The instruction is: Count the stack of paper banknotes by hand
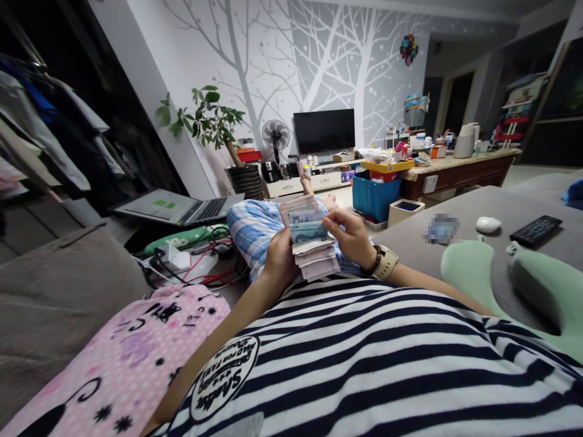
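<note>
A thick stack of banknotes (314,254) is held above my lap, its lower ends folded toward my striped shirt. My left hand (279,258) is closed around the stack's left side. At the upper right, my right hand (350,235) pinches the edge of a bluish banknote (306,231) between thumb and fingers. Pinkish notes (296,207) fan out behind the blue one. A dark bracelet and a pale watch (386,262) sit on my right wrist. Beneath the stack lie my legs in blue checked trousers (255,227).
To the left stand an open laptop (177,206), tangled cables (216,264) and a pink blanket (182,328). On the grey sofa at right lie a remote (536,231), a white mouse-like object (488,224) and a green cushion (469,273). A blue bin (376,197) stands ahead.
</note>
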`<action>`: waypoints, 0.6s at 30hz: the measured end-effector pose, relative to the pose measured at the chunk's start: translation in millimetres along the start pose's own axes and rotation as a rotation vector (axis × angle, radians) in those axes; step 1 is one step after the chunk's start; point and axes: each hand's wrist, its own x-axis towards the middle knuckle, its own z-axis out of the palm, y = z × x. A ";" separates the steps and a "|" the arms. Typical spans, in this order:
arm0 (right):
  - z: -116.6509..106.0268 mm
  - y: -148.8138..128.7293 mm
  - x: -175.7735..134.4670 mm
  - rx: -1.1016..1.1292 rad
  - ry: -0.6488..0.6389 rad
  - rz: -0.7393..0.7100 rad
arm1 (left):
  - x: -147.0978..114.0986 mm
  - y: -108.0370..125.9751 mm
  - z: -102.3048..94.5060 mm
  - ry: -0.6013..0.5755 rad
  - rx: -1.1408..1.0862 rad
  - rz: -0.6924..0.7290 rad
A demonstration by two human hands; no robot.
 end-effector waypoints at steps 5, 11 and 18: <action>0.6 0.9 0.2 0.016 -0.003 -0.002 | -6.3 5.0 9.1 -0.027 -0.003 -0.011; 0.5 2.9 0.1 0.033 -0.009 -0.005 | -7.3 5.0 11.6 0.005 -0.019 -0.004; 1.2 0.1 -1.2 0.103 -0.043 -0.002 | 5.2 -9.8 6.4 0.155 -0.130 0.056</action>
